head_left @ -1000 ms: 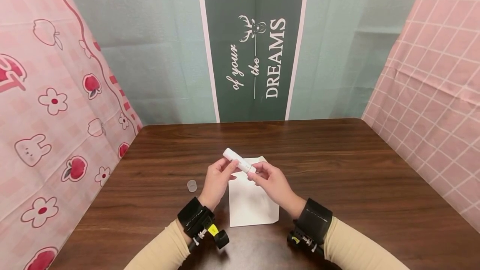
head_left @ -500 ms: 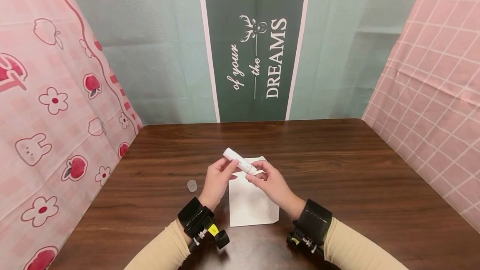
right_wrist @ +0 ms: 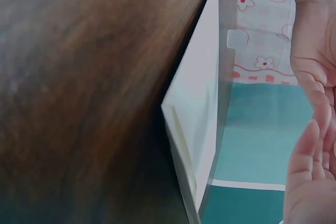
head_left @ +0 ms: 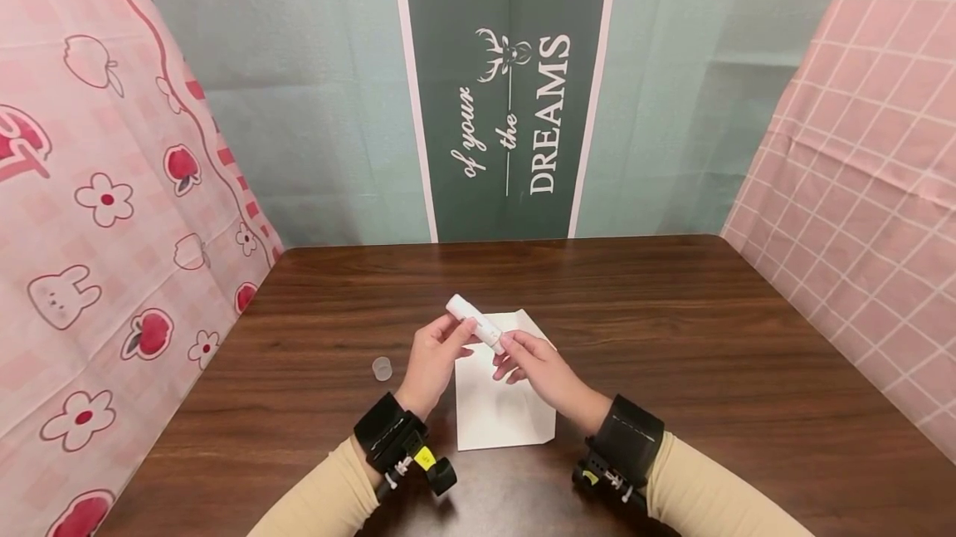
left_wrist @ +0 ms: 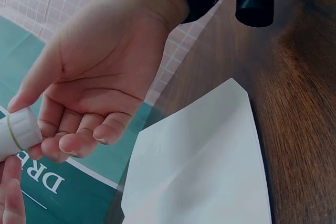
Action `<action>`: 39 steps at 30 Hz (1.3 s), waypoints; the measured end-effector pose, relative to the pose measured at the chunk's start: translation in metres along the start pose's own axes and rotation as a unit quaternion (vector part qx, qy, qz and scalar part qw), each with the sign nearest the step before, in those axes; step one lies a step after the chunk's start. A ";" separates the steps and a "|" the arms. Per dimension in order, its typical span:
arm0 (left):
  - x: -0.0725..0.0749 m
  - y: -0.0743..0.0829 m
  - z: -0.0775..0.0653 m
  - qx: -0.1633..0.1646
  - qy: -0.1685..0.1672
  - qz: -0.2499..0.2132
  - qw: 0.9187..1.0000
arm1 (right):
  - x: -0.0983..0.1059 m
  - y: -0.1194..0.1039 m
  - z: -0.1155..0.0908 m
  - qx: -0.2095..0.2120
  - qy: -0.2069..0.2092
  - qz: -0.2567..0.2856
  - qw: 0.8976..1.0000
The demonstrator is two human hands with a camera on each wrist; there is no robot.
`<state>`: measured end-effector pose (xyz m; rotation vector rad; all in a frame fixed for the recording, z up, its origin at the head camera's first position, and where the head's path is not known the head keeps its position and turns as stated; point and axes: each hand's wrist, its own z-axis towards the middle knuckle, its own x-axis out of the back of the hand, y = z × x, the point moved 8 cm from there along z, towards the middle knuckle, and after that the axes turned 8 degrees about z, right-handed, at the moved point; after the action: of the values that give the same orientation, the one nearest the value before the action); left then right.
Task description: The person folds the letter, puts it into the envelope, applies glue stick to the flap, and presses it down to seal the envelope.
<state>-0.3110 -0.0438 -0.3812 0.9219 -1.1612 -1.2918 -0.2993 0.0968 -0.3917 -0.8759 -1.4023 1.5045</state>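
A white glue stick [head_left: 475,324] is held aslant above the table, its upper end pointing up and left in the head view. My left hand [head_left: 436,354] grips its middle, thumb on top. At the lower end, my right hand [head_left: 541,367] pinches the ribbed base [left_wrist: 25,128] with thumb and index finger, the other fingers loosely bent below. Under both hands lies a white paper envelope [head_left: 496,412], its flap to the right. Left of the left hand, a small translucent cap [head_left: 382,368] rests on the table. In the right wrist view the glue stick is mostly hidden.
The brown wooden table [head_left: 672,338] extends around the envelope. A pink patterned curtain [head_left: 149,271] hangs at the left, a pink checked one [head_left: 859,188] at the right, and a green cloth [head_left: 508,105] behind.
My right hand has shifted its fingers on the glue stick's base: the thumb has moved up and over it, and the other fingers now show below. The left hand stays put.
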 end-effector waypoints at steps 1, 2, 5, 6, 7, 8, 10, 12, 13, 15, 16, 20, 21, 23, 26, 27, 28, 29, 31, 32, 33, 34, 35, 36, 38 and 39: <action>0.000 0.000 0.000 -0.002 0.001 0.001 1.000 | 0.000 0.000 0.000 -0.001 -0.001 -0.001 1.000; 0.001 -0.001 0.000 0.001 0.003 -0.001 1.000 | 0.000 0.000 0.000 -0.001 -0.001 -0.003 1.000; 0.002 -0.002 0.000 0.010 0.005 -0.004 1.000 | 0.002 -0.001 0.001 0.003 0.020 -0.016 1.000; 0.002 -0.002 0.000 0.012 0.005 -0.002 1.000 | 0.003 -0.002 0.001 0.006 0.030 -0.020 0.999; 0.002 -0.002 0.000 0.013 0.004 -0.001 1.000 | 0.005 -0.003 0.001 0.009 0.041 -0.027 0.999; 0.002 -0.002 0.000 0.016 0.003 0.000 1.000 | 0.006 -0.003 0.000 0.013 0.050 -0.033 0.998; 0.001 -0.001 -0.001 0.018 0.001 0.005 1.000 | 0.009 -0.004 0.000 0.016 0.071 -0.045 0.996; 0.001 -0.001 -0.001 0.019 0.001 0.008 1.000 | 0.011 -0.004 0.000 0.016 0.084 -0.053 0.995; 0.001 -0.002 -0.001 0.019 0.001 0.008 1.000 | 0.012 -0.004 0.000 0.016 0.088 -0.057 0.994; 0.001 -0.002 -0.001 0.021 0.001 0.007 1.000 | 0.012 -0.005 0.000 0.019 0.089 -0.062 0.994; 0.001 -0.002 -0.001 0.021 0.001 0.007 1.000 | 0.012 -0.005 0.000 0.021 0.084 -0.063 0.994; 0.001 -0.001 0.000 0.014 0.002 0.004 1.000 | 0.007 -0.002 0.001 0.021 0.040 -0.037 0.998; 0.001 -0.001 0.000 0.011 0.002 0.004 1.000 | 0.005 -0.001 0.001 0.017 0.025 -0.026 0.999; 0.001 0.000 0.000 0.005 0.001 0.003 1.000 | 0.000 0.000 0.001 0.008 -0.005 -0.002 1.000; 0.000 0.000 0.000 0.001 -0.004 0.005 1.000 | -0.005 0.002 0.000 -0.005 -0.043 0.027 0.999; 0.000 -0.001 -0.001 0.004 -0.005 0.004 1.000 | -0.006 0.002 0.000 -0.009 -0.052 0.034 0.998; 0.000 -0.001 -0.001 0.005 -0.007 0.004 1.000 | -0.007 0.003 -0.001 -0.014 -0.060 0.041 0.997; 0.000 -0.002 -0.001 0.008 -0.008 0.004 1.000 | -0.008 0.003 -0.001 -0.019 -0.065 0.045 0.997; 0.000 -0.002 -0.002 0.010 -0.008 0.005 1.000 | -0.007 0.004 -0.001 -0.027 -0.065 0.047 0.996; 0.000 -0.002 -0.001 0.010 -0.007 0.004 1.000 | -0.006 0.004 -0.001 -0.028 -0.060 0.043 0.997; 0.000 -0.002 -0.001 0.006 -0.006 0.003 1.000 | -0.005 0.005 -0.001 -0.029 -0.052 0.037 0.998; 0.000 -0.001 -0.001 0.002 -0.005 0.004 1.000 | -0.004 0.005 0.000 -0.029 -0.041 0.031 0.998; 0.000 -0.001 -0.001 0.001 -0.003 0.004 1.000 | -0.001 0.005 0.000 -0.027 -0.027 0.024 0.999; 0.000 -0.001 -0.001 0.000 -0.003 0.006 1.000 | 0.001 0.005 0.000 -0.024 -0.011 0.016 1.000; 0.000 -0.001 0.000 0.002 -0.002 0.007 1.000 | 0.007 0.006 0.001 -0.021 0.023 0.002 1.000; 0.000 -0.002 0.000 0.004 -0.002 0.009 1.000 | 0.010 0.006 0.001 -0.020 0.038 -0.003 0.999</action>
<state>-0.3109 -0.0444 -0.3828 0.9134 -1.1760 -1.2752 -0.3047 0.1055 -0.3973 -0.9428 -1.3818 1.4272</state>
